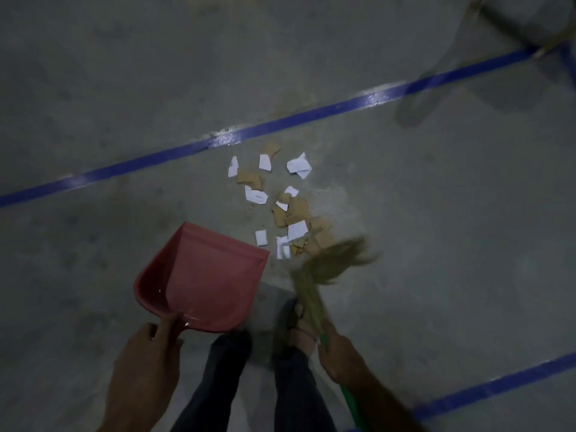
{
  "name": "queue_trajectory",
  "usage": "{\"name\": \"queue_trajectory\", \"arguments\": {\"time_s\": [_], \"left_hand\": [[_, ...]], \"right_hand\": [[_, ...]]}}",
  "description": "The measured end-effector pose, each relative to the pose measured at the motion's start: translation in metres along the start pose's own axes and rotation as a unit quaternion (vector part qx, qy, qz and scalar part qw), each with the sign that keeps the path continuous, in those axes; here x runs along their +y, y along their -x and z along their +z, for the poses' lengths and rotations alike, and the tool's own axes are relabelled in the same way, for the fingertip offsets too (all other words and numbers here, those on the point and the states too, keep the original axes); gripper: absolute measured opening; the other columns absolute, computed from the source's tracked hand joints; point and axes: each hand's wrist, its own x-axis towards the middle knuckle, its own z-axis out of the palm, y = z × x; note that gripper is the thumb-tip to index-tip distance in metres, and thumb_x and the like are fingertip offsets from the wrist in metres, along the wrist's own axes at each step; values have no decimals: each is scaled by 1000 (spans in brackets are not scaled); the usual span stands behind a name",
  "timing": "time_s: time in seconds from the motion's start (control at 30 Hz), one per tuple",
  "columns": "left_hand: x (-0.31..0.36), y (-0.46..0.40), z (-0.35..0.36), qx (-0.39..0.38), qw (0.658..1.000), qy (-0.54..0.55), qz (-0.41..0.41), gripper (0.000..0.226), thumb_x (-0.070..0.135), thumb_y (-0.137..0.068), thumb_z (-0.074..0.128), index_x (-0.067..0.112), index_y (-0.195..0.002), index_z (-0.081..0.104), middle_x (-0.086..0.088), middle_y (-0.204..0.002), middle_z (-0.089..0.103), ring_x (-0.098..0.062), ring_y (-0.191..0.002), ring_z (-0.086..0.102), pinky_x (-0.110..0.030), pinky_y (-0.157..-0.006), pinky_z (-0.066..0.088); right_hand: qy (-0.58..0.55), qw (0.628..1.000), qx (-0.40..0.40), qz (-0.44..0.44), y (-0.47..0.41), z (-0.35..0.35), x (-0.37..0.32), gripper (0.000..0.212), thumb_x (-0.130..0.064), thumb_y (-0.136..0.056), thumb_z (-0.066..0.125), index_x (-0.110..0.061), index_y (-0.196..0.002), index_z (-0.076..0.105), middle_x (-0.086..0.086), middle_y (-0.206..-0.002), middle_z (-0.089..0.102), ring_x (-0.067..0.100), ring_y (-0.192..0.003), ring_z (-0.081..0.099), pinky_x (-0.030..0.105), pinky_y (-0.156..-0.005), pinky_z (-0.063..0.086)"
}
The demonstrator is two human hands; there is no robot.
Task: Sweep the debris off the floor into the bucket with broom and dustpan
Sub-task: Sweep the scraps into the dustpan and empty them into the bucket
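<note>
- Dustpan [204, 275]: red, empty, mouth turned toward the debris [280, 207], front lip just short of the nearest scraps.
- Left hand [149, 347]: curled round the dustpan's handle at its rear edge, thumb lying along the top; pan tilted, whether its lip touches the floor [93, 104] cannot be told.
- Right hand [338, 357]: closed round the green handle of the broom [321, 275], just right of the dustpan's rear.
- Broom head: straw-coloured bristles, blurred, fanned out right of the dustpan's lip, tips touching or overlapping the nearest scraps.
- Debris: white paper bits and tan cardboard pieces, loosely scattered on the floor beyond the dustpan's mouth, up and to the right of it; none inside the pan.
- Farthest scraps: close to a blue tape line [218, 141] running diagonally across the floor beyond the dustpan.
- Second blue line [498, 391]: lower right, well apart from the dustpan.
- Legs in dark trousers [218, 385]: directly behind the dustpan, between the two hands; one sandalled foot [299, 325] beside the broom's bristles.
- Floor: grey concrete, dimly lit, with a pale dusty patch under the debris.
- Top right, far from the dustpan: blurred dark shape with a pale strip, not identifiable.
- Bucket: not visible.
</note>
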Motion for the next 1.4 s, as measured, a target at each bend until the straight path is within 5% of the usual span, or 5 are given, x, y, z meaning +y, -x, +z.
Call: {"name": "queue_trajectory", "arguments": {"time_s": [0.2, 0.33, 0.5, 1.0, 1.4], "left_hand": [[-8, -34, 19, -24, 1000, 18, -2, 59, 11, -84, 70, 30, -136, 51, -2, -76, 50, -24, -66, 52, -34, -56, 40], [-19, -50, 12, -18, 999, 28, -7, 57, 10, -84, 72, 28, -135, 53, -3, -80, 53, -26, -70, 54, -33, -58, 39], [-34, -63, -2, -11, 1000, 19, 1, 55, 9, -83, 73, 23, -133, 55, -1, -78, 49, -23, -68, 50, -31, -57, 35], [-78, -45, 0, -35, 998, 41, -24, 56, 6, -80, 74, 20, -130, 54, -1, -74, 44, -24, -63, 46, -33, -55, 39], [-84, -40, 4, -47, 995, 84, -27, 60, 4, -76, 77, 26, -127, 53, 3, -73, 40, -18, -61, 42, -31, -53, 39]], "right_hand": [[-36, 999, 23, -23, -47, 23, -19, 56, -29, -103, 48, -21, -154, 28, 14, -121, 64, 26, -103, 63, 30, -87, 49], [-85, 993, 54, -55, -39, 12, -32, 45, -24, -102, 51, -31, -144, 33, -8, -102, 62, 4, -85, 60, 3, -71, 42], [-78, 986, 119, -85, -24, -15, -23, 64, -17, -98, 58, -35, -150, 26, 0, -119, 62, 11, -98, 62, 31, -92, 52], [333, 942, 36, -19, -12, -53, 11, 64, -43, -99, 37, -52, -153, 4, -2, -99, 42, 22, -90, 62, 33, -76, 50], [276, 954, 98, -63, -40, -115, -23, 64, -41, -100, 45, -51, -153, 10, -4, -87, 48, 9, -70, 51, 27, -62, 45]]}}
